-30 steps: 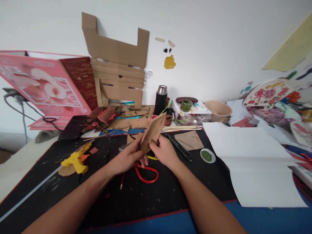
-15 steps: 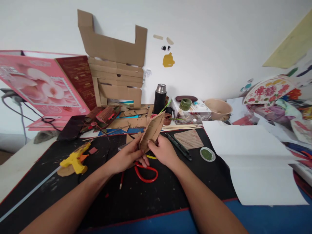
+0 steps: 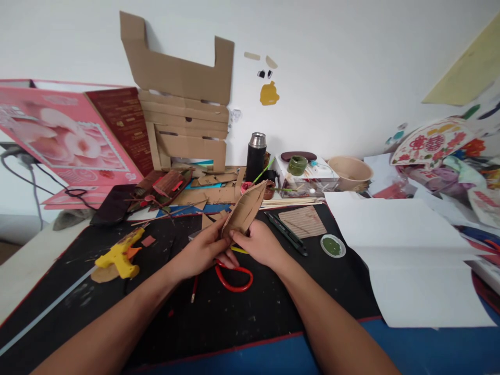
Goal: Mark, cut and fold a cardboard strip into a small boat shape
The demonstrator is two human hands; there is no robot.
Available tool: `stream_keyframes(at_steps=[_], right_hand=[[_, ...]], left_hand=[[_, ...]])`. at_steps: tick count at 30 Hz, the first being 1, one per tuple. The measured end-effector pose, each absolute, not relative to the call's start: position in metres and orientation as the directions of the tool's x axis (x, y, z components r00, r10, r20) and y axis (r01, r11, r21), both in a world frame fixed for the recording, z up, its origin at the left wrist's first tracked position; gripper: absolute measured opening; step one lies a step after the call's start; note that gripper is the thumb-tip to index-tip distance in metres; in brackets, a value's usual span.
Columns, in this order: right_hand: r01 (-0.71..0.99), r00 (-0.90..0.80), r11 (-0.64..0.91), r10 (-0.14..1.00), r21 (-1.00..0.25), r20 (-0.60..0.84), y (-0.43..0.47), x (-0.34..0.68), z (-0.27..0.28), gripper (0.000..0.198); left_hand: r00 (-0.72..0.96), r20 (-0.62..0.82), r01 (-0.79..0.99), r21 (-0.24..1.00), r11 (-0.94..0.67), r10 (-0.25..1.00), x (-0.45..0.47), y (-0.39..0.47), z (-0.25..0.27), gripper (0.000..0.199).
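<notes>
Between both hands is a pointed, leaf-shaped cardboard piece (image 3: 247, 205), tilted up and away from me. My left hand (image 3: 207, 246) grips its lower left edge. My right hand (image 3: 261, 243) pinches the lower right, its thumb pressed on the cardboard face. Below the hands, on the black mat (image 3: 219, 328), lies a red-handled tool, probably scissors (image 3: 236, 287); its blades are hidden. A yellow stick-like thing (image 3: 239, 250) shows under the fingers. Just left of the red loop is a red pencil (image 3: 194, 289).
A yellow hot glue gun (image 3: 123, 255) with a long glue stick lies left. To the right are a dark green utility knife (image 3: 286, 233), corrugated cardboard (image 3: 303, 222), a dish of green paint (image 3: 333, 246) and white paper (image 3: 417, 276). A black thermos (image 3: 255, 159) stands behind.
My right hand has slid slightly left and down along the cardboard's lower end, its thumb now closer to the left thumb. The cardboard leans a little more to the right.
</notes>
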State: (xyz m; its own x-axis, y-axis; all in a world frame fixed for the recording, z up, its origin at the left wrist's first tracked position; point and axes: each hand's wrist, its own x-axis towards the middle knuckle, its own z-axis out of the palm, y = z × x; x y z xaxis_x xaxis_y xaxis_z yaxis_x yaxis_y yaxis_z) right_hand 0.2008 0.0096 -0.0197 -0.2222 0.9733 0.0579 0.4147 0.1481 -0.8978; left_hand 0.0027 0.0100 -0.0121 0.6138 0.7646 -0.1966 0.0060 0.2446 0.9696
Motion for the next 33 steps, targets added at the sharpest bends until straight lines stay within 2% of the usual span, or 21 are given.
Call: stream_keyframes(at_steps=[12, 18, 20, 22, 26, 33], right_hand=[[0.403, -0.211, 0.130, 0.976, -0.906, 0.046, 0.008, 0.199, -0.019, 0.009], [0.298, -0.210, 0.104, 0.977, -0.949, 0.041, 0.006, 0.198, -0.016, 0.014], [0.222, -0.253, 0.051, 0.967, -0.974, -0.007, 0.005, 0.199, -0.013, 0.029], [0.156, -0.311, -0.005, 0.949, -0.988, -0.054, 0.004, 0.201, -0.009, 0.039], [0.100, -0.390, -0.061, 0.916, -0.993, -0.095, 0.000, 0.203, -0.003, 0.034], [0.054, -0.542, -0.176, 0.822, -0.983, -0.177, -0.006, 0.198, -0.003, 0.035]], left_hand=[[0.581, -0.222, 0.044, 0.969, 0.242, 0.783, 0.006, 0.009, -0.010, 0.095], [0.577, -0.207, -0.005, 0.967, 0.256, 0.790, 0.007, 0.012, -0.011, 0.078], [0.581, -0.170, -0.036, 0.971, 0.234, 0.796, 0.004, 0.015, -0.011, 0.066], [0.574, -0.144, -0.070, 0.972, 0.223, 0.806, 0.001, 0.017, -0.012, 0.063], [0.570, -0.108, -0.170, 0.954, 0.246, 0.814, -0.005, 0.022, -0.012, 0.067], [0.659, -0.146, -0.253, 0.881, 0.400, 0.738, -0.004, 0.018, -0.012, 0.064]])
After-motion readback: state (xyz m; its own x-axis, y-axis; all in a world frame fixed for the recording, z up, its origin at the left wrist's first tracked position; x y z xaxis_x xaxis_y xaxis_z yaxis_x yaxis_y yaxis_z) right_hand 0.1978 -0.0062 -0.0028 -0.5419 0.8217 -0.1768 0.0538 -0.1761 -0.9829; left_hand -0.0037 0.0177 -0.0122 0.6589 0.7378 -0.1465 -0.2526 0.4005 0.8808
